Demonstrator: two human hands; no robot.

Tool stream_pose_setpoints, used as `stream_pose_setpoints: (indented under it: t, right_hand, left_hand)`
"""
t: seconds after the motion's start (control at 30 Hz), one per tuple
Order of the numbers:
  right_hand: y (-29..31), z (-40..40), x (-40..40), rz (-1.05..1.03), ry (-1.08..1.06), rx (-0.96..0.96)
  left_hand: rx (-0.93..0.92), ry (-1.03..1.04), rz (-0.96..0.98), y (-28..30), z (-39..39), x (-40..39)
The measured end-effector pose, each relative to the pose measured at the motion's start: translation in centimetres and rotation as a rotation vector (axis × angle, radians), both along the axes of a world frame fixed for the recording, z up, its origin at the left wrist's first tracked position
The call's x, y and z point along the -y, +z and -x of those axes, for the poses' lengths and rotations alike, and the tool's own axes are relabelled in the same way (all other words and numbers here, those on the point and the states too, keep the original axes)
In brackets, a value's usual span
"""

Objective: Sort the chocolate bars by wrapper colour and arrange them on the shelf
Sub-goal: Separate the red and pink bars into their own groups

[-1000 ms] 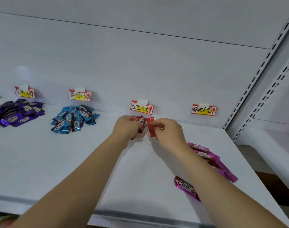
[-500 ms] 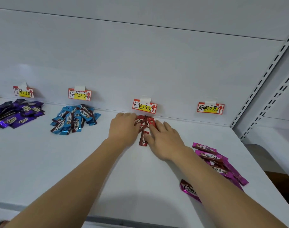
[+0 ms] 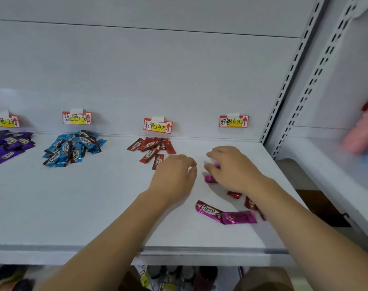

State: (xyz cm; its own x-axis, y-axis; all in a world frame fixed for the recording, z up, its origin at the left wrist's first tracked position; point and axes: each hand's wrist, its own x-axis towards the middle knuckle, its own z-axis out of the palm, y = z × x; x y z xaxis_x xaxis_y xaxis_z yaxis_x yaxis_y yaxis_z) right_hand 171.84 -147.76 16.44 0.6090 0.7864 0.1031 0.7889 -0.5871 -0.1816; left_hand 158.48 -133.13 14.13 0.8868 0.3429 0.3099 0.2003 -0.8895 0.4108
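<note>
- White shelf [image 3: 95, 206]: purple, blue, red bar piles [image 3: 152, 149] lay under price tags.
- Left hand [image 3: 174, 177]: loosely curled, holding nothing.
- Right hand [image 3: 231, 169]: fingers pinched pink bars [image 3: 210, 177].

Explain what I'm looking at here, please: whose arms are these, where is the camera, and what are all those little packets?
There is no machine here: a person wears one camera on the head, looking down at their own arms. They are sorting Choco chocolate bars by wrapper colour on a white shelf. Handwritten price tags on the back wall mark each spot. From the left lie a purple pile, a blue pile and a red pile. The pink bars lie loose near the front right, with what look like a couple of red ones beside them. The left hand hovers, fingers loosely curled, holding nothing. The right hand reaches over a pink bar and touches it; a firm grip cannot be made out.
</note>
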Motion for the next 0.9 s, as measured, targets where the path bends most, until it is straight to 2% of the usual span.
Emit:
stream_pose_setpoints:
  t: [0.13, 0.27, 0.53, 0.73, 0.9]
  right_hand:
    - [0.1, 0.1, 6.8, -0.154, -0.057, 0.022]
    - [-0.7, 1.8, 11.3, -0.18, -0.051, 0.058]
    - [-2.0, 2.6, 13.1, -0.073, -0.064, 0.052]
    - [-2.1, 2.2, 14.1, -0.162, -0.048, 0.006]
    - [-1.8, 2.9, 13.2, -0.054, -0.033, 0.004]
  left_hand:
    - [0.007, -0.186, 0.009, -0.7, 0.0, 4.8]
    - [-0.001, -0.325, -0.124, -1.8, -0.9, 7.1]
    - [-0.15, -0.172, -0.372, -0.4, 0.0, 8.2]
    - [-0.042, -0.107, -0.304, 0.2, -0.6, 8.5]
    - [-0.254, -0.087, -0.315, 1.6, -2.4, 10.5]
